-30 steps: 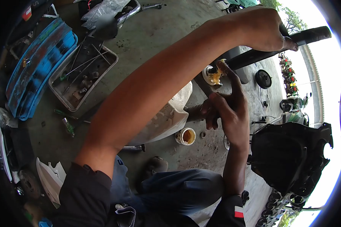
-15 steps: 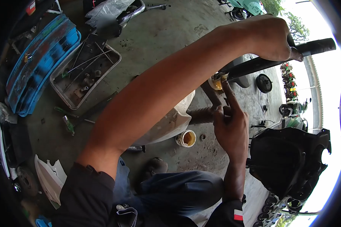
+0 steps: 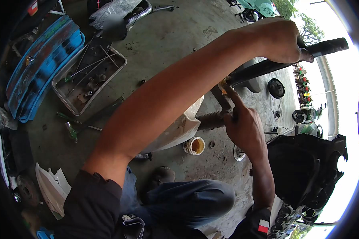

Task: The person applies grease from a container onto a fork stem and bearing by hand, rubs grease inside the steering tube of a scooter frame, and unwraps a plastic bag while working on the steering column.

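My left hand (image 3: 281,42) is closed round a long black tube (image 3: 261,70), its arm reaching across the whole view. At the tube's lower end sits yellowish-brown grease (image 3: 223,88). My right hand (image 3: 247,129) has its index finger stretched up to that greasy end, touching it, while its other fingers are curled in and hold nothing I can see. Below, a dark ribbed or rusty pipe (image 3: 211,120) runs beside a pale dirty panel (image 3: 187,125). A small white tub (image 3: 194,146) with yellow-brown grease inside stands on the floor. My left forearm hides part of the tube's surroundings.
A metal tray (image 3: 89,89) of tools and parts lies at the left, next to blue panels (image 3: 48,67). A green-handled tool (image 3: 71,131) is on the floor. A large black plastic cover (image 3: 307,167) stands at the right; a round black part (image 3: 276,88) lies beyond the tube.
My right wrist and forearm have swung to the right, with the index finger still at the greasy end. The tube and my left hand have shifted slightly left. A round metal disc shows beside my right wrist.
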The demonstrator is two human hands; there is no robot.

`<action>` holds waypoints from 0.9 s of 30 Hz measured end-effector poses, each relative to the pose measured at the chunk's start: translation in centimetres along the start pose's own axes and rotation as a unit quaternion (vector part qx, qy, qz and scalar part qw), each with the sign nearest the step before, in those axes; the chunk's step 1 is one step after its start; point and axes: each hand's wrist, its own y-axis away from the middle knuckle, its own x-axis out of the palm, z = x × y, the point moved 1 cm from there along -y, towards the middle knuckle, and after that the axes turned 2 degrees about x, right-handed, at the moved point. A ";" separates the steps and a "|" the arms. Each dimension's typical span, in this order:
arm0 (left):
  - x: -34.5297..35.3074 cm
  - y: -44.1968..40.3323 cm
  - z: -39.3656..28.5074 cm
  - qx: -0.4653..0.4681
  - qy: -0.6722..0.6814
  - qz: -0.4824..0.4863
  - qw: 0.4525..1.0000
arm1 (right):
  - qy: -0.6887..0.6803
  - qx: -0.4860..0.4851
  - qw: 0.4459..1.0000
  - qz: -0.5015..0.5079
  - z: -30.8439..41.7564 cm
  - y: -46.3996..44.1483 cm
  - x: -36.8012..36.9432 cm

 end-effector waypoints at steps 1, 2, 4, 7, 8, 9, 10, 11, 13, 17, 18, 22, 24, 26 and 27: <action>0.0 0.0 0.0 -0.005 -0.016 0.000 1.000 | -0.085 0.011 0.996 0.007 0.2 0.0 -0.1; -0.1 0.1 0.1 -0.006 -0.017 0.000 1.000 | -0.086 0.010 0.996 0.008 0.2 0.0 -0.4; -0.2 0.2 0.0 0.018 0.014 -0.004 1.000 | -0.255 0.056 0.965 0.037 0.0 0.1 -1.2; -0.4 0.3 -0.1 0.017 0.002 -0.011 1.000 | -0.313 0.046 0.949 0.004 0.2 0.5 -2.0; -0.4 0.2 -0.1 0.018 0.002 -0.011 1.000 | -0.285 0.040 0.957 -0.029 0.3 0.4 -1.9; -0.3 0.1 -0.1 0.003 0.007 0.001 1.000 | -0.285 0.042 0.957 -0.030 0.7 0.3 -1.8; -0.2 0.0 -0.1 -0.010 0.012 0.015 1.000 | -0.192 0.028 0.980 -0.045 1.3 0.0 -1.8; 0.0 -0.1 0.0 -0.008 0.015 0.017 1.000 | -0.097 0.015 0.993 -0.058 1.7 -0.3 -1.7; 0.1 -0.2 0.2 0.006 -0.017 -0.009 1.000 | -0.045 -0.001 0.997 -0.059 1.2 -0.8 0.1; 0.0 0.1 0.0 0.009 -0.004 -0.008 1.000 | 0.216 0.024 0.974 -0.063 2.4 -1.0 2.2; -0.1 0.1 0.0 0.012 0.006 -0.005 1.000 | 0.231 0.028 0.971 -0.056 2.7 -0.9 2.4; -0.3 0.1 0.0 0.013 -0.025 -0.017 0.999 | 0.249 0.018 0.967 -0.050 3.3 0.2 2.1; -0.4 0.2 0.0 0.012 0.006 -0.001 1.000 | 0.213 -0.007 0.973 -0.090 2.7 0.4 2.0; -0.4 0.1 0.1 0.017 0.002 -0.004 1.000 | 0.175 -0.028 0.976 -0.129 3.1 0.2 1.4; -0.2 0.1 0.1 0.021 -0.001 -0.007 1.000 | 0.161 -0.011 0.975 -0.154 3.5 -0.3 0.7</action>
